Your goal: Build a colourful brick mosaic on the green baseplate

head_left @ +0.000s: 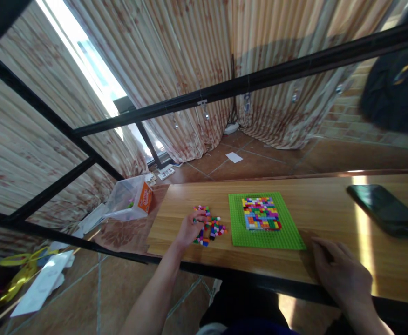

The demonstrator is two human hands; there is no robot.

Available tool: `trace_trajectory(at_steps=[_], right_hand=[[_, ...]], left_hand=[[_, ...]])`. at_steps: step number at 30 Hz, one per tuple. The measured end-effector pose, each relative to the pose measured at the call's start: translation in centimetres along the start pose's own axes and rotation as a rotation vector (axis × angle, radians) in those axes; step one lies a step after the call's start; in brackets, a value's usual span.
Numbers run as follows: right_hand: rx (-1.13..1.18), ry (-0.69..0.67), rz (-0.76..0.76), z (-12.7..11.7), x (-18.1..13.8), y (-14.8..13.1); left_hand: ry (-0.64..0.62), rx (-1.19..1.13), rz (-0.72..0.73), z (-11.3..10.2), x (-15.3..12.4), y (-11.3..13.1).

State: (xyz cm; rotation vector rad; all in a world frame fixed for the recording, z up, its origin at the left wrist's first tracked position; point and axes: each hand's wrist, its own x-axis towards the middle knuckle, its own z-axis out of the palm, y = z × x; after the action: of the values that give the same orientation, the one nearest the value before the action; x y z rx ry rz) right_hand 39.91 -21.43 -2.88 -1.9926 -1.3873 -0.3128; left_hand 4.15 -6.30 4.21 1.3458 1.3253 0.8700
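My left hand (pixel 191 226) reaches into a loose pile of small coloured toy bricks (pixel 218 228) on the wooden table. Its fingers are stretched over the bricks and a little apart; no brick shows clearly held between them. To the right of the pile lies a green baseplate (pixel 237 232). A low, many-coloured block of bricks (pixel 261 213) covers its middle in tight rows. My right hand (pixel 343 274) rests on the table near the plate's front right corner, its fingers curled in, with nothing seen in them.
A dark phone (pixel 387 209) lies on the table (pixel 326 204) at the right. Beyond the left edge, a clear plastic bin (pixel 125 200) with an orange label stands lower down. A black metal bar (pixel 225 90) crosses in front of the curtains (pixel 190 46). Papers lie on the tiled floor.
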Motion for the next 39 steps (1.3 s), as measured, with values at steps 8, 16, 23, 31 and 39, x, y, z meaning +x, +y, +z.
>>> trace_trajectory(at_steps=[8, 16, 23, 31, 39], right_hand=[[-0.001, -0.029, 0.031, -0.3, 0.0, -0.2], [-0.02, -0.022, 0.019, -0.2, 0.0, -0.2], [0.001, -0.001, 0.016, -0.5, 0.3, -0.6], [0.015, 0.006, 0.054, -0.7, 0.4, -0.9], [-0.001, -0.028, 0.063, -0.7, 0.3, -0.9]], left_hand=[[0.008, -0.105, -0.013, 0.2, -0.5, 0.6], [-0.039, -0.258, -0.045, 0.1, -1.9, 1.1], [0.014, -0.11, -0.109, -0.1, -2.3, -0.1], [-0.027, 0.365, -0.029, -0.2, -2.5, 0.5], [-0.011, 0.564, 0.039, 0.2, -2.7, 1.4]])
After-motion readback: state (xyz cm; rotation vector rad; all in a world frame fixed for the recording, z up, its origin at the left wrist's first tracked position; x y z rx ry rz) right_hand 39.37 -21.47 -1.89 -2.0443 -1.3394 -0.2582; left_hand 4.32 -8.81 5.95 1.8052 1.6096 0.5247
